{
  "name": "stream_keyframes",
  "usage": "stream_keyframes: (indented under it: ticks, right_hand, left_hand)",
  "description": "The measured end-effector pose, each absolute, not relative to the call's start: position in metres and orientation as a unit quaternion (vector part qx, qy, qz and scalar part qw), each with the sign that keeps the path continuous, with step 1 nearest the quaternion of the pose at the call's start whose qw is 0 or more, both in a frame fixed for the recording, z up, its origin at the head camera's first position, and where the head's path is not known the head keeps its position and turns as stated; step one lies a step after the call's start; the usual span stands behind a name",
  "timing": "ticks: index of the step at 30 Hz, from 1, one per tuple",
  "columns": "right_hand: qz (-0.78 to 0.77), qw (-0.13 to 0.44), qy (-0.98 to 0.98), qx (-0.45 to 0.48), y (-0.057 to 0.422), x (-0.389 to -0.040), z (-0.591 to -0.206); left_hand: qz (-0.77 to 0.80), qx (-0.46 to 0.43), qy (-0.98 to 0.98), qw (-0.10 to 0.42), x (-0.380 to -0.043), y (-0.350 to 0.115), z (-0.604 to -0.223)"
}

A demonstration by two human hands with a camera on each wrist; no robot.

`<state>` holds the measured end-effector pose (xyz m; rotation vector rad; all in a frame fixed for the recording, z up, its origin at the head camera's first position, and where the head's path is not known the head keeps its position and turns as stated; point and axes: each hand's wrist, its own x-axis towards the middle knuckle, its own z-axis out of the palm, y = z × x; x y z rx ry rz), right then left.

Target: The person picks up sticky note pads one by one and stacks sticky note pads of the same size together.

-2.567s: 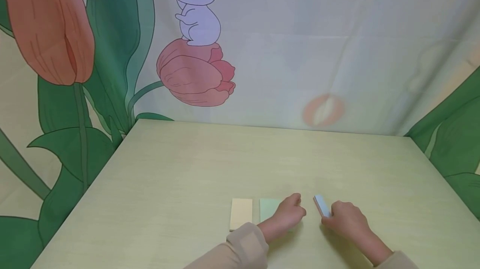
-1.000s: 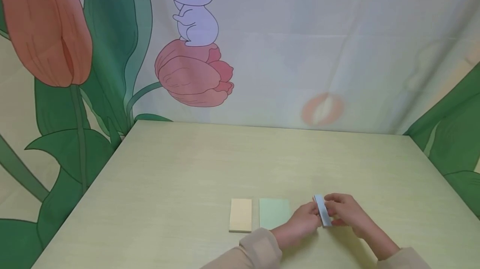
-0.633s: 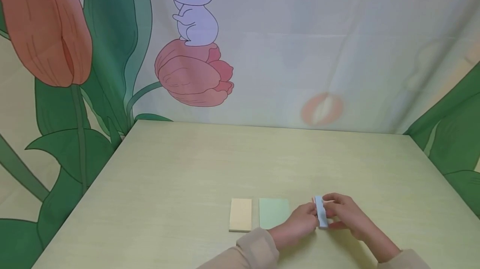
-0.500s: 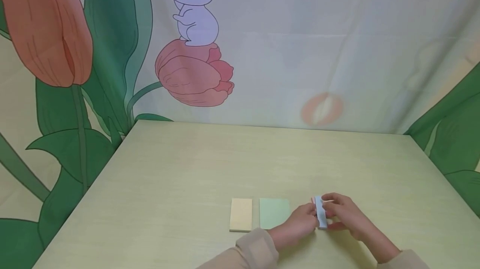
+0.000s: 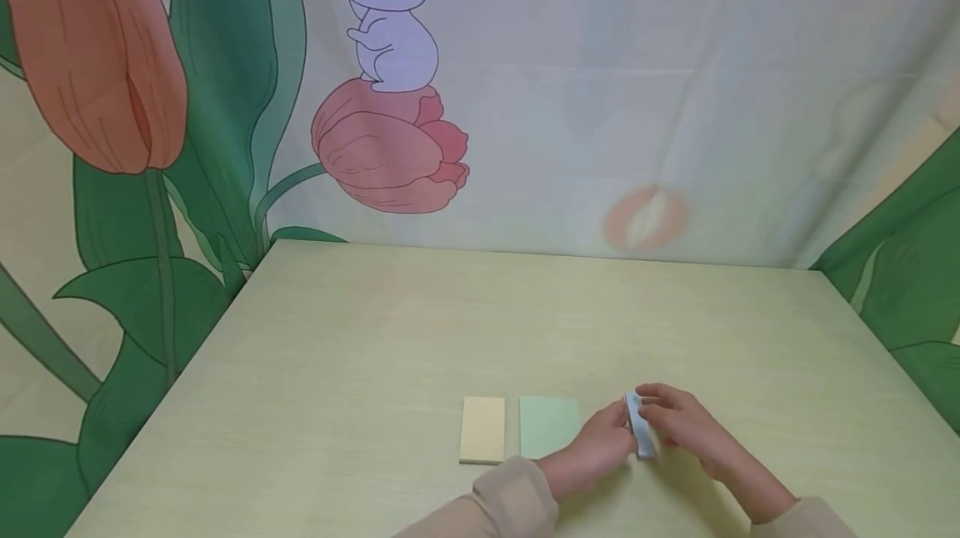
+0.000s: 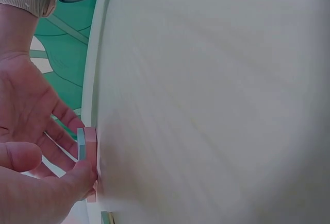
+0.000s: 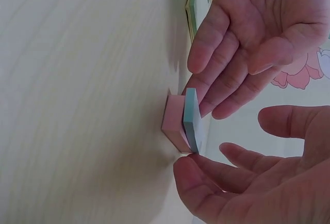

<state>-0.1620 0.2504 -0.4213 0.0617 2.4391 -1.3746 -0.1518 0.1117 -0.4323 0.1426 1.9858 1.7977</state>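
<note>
On the table lies a narrow blue sticky note pad (image 5: 642, 435) on top of a pink sticky note pad (image 7: 174, 117). In the right wrist view the blue one sits slightly askew on the pink one. My left hand (image 5: 595, 443) is at the pads' left side, its fingers loosely extended against them. From the right, my right hand (image 5: 692, 429) reaches over, its fingers relaxed and touching the pads' edge. A green sticky note pad (image 5: 546, 425) lies flat just left of the left hand, partly behind it. A yellow sticky note pad (image 5: 482, 429) lies farther left.
The pale wooden table (image 5: 360, 338) spreads out around the pads. Behind it hangs a cloth backdrop (image 5: 555, 104) with printed tulips and a rabbit. The table's far edge runs along the backdrop.
Earlier the right hand gripped the blue and pink pads while the left hand was over the green one. The left hand moved right to them; the right fingers loosened and shifted left over the blue pad.
</note>
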Motion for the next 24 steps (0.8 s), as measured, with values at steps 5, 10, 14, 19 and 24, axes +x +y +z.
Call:
stream_keyframes:
  ticks: [5,10,14,19,24]
  right_hand:
    - [-0.481,0.176,0.859,0.014,0.2499,-0.1630,-0.4206]
    - [-0.493,0.182,0.851,0.009,0.2490,-0.1640,-0.4206]
    - [-0.513,0.186,0.838,0.009,0.2476,-0.1635,-0.4201]
    - [-0.523,0.190,0.831,0.018,0.2468,-0.1628,-0.4199]
    - [-0.523,0.195,0.829,0.021,0.2468,-0.1633,-0.4208]
  left_hand:
    - [0.653,0.058,0.720,0.227,-0.1531,0.1131,-0.4344]
    - [0.649,0.051,0.723,0.230,-0.1533,0.1139,-0.4340]
    - [0.654,0.048,0.718,0.234,-0.1524,0.1139,-0.4324]
    - [0.657,0.048,0.717,0.228,-0.1516,0.1139,-0.4320]
    - [0.653,0.048,0.722,0.225,-0.1514,0.1135,-0.4316]
